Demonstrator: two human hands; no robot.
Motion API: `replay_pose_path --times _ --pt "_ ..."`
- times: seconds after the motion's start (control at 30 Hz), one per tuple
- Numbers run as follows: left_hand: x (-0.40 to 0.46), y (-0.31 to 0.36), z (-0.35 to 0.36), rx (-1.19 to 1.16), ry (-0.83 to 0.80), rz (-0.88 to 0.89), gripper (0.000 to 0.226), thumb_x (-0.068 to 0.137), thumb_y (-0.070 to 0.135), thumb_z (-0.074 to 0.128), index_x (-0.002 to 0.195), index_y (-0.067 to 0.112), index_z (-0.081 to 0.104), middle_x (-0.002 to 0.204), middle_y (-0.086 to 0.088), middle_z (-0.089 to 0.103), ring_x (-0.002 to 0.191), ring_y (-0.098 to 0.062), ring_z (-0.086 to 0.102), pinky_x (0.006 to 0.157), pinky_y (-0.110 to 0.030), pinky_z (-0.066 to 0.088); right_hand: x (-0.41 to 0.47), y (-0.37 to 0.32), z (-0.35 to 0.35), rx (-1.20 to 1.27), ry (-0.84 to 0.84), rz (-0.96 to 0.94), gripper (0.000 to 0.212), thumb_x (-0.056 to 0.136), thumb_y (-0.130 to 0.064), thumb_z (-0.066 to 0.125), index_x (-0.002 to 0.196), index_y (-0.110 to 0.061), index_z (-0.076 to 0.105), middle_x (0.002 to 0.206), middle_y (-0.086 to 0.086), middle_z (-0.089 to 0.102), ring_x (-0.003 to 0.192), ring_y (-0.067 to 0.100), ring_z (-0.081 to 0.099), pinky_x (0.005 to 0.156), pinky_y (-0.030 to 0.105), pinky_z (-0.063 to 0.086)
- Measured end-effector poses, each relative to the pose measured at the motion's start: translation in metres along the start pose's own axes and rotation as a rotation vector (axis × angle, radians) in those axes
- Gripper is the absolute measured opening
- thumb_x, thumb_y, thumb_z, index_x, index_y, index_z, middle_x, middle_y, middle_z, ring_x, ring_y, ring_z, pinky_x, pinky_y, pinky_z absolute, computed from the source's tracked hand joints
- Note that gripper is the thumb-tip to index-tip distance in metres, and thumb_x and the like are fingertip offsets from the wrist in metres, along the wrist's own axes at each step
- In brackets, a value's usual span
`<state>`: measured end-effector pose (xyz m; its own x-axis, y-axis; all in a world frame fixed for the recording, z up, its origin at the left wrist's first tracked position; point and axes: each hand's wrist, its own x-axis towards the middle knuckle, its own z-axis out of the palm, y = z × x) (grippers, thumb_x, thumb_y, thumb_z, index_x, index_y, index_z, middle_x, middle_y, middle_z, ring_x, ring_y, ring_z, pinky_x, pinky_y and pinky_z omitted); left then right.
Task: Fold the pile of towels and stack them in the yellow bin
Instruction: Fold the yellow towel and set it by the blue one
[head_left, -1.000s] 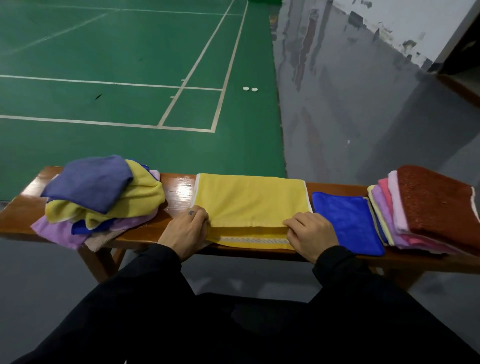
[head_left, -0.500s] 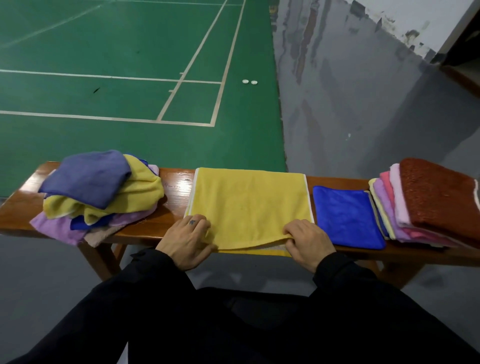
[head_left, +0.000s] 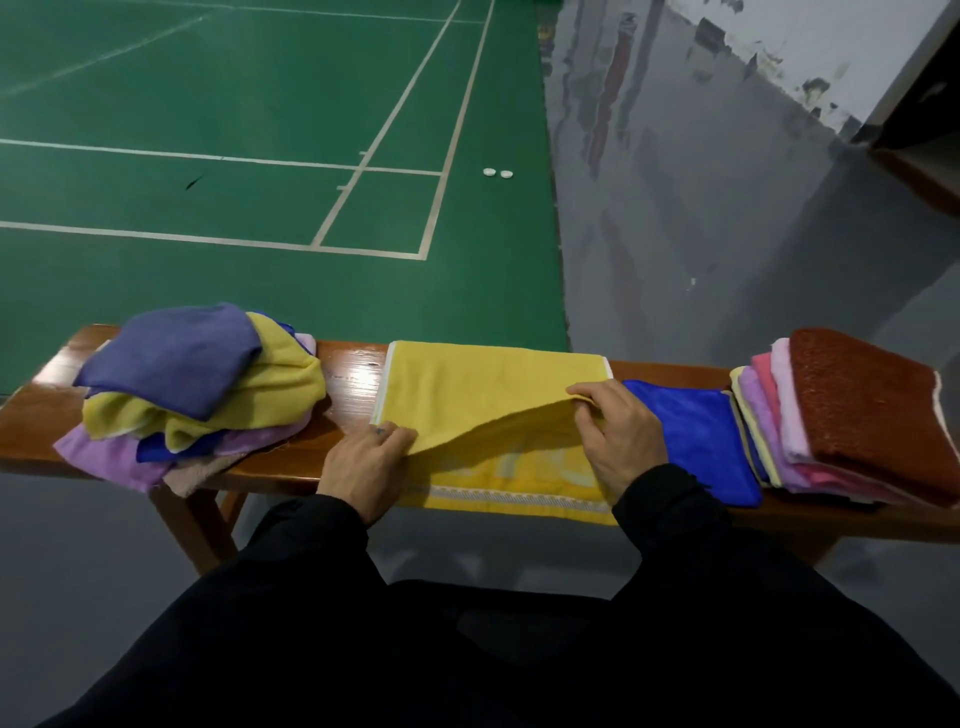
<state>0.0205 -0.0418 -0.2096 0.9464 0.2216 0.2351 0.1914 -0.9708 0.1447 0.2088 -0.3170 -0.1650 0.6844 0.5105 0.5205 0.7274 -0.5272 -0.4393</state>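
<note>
A yellow towel (head_left: 483, 384) lies spread across the middle of the wooden bench (head_left: 353, 374). My right hand (head_left: 615, 436) pinches its upper layer at the right side and lifts that fold off the lower layer. My left hand (head_left: 366, 460) pinches the same layer at the towel's near left corner. An unfolded pile of towels (head_left: 192, 395), blue, yellow and purple, sits at the bench's left end. A folded blue towel (head_left: 696, 441) lies right of my right hand. No yellow bin is in view.
A slanted stack of folded towels (head_left: 852, 421), brown on top over pink, purple and yellow, fills the bench's right end. Green court floor lies beyond the bench, with two small white objects (head_left: 497, 173) on it. My dark-clothed legs are below.
The towel's upper layer, earlier flat with both hands at its near edge, is now raised on the right; my right hand has moved up and away from me with it.
</note>
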Motion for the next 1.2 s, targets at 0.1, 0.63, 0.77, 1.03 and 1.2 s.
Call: replay_pose_path --times 0.1,0.63,0.77,1.03,1.2 --pt "0.025 0.003 -0.027 -0.142 0.267 -0.141 0.028 0.085 0.01 0.058 0.111 0.015 0.067 0.101 -0.013 0.071 0.079 -0.036 0.067 0.059 -0.041 0.056 0.028 -0.005 -0.014 0.021 0.089 0.034 0.016 0.1 -0.016 0.062 0.113 -0.012 0.072 0.104 0.005 0.071 0.091 0.02 0.065 0.078 0.042 0.059" --pt "-0.034 -0.018 0.008 -0.163 0.108 0.145 0.039 0.082 0.015 0.048 0.109 0.018 0.076 0.116 -0.003 0.073 0.101 -0.029 0.071 0.085 -0.038 0.058 -0.082 0.024 -0.002 -0.06 -0.184 -0.225 0.021 0.092 -0.027 0.058 0.102 -0.017 0.073 0.093 -0.002 0.067 0.082 0.016 0.062 0.067 0.039 0.057" --pt "-0.035 -0.025 0.014 -0.158 0.03 0.139 0.038 0.086 0.016 0.047 0.112 0.02 0.074 0.121 0.0 0.072 0.114 -0.025 0.068 0.091 -0.039 0.056 -0.093 0.031 0.005 -0.072 -0.264 -0.197 0.021 0.094 -0.03 0.059 0.104 -0.019 0.073 0.094 -0.005 0.066 0.083 0.011 0.06 0.069 0.034 0.056" --pt "-0.045 -0.003 -0.007 -0.022 -0.016 0.106 0.035 0.076 0.044 0.062 0.104 0.027 0.073 0.116 0.008 0.068 0.108 -0.022 0.063 0.094 -0.04 0.046 -0.099 0.029 -0.001 -0.166 -0.36 -0.256 0.025 0.087 -0.045 0.068 0.098 -0.023 0.072 0.095 -0.006 0.062 0.088 0.012 0.056 0.074 0.033 0.05" --pt "-0.006 0.002 -0.005 -0.204 -0.022 -0.36 0.048 0.092 0.042 0.06 0.128 0.01 0.061 0.129 -0.013 0.06 0.118 -0.033 0.057 0.101 -0.044 0.047 -0.064 0.008 0.009 -0.114 -0.318 0.121 0.032 0.097 -0.032 0.06 0.126 -0.019 0.066 0.124 0.0 0.062 0.114 0.017 0.057 0.098 0.041 0.053"
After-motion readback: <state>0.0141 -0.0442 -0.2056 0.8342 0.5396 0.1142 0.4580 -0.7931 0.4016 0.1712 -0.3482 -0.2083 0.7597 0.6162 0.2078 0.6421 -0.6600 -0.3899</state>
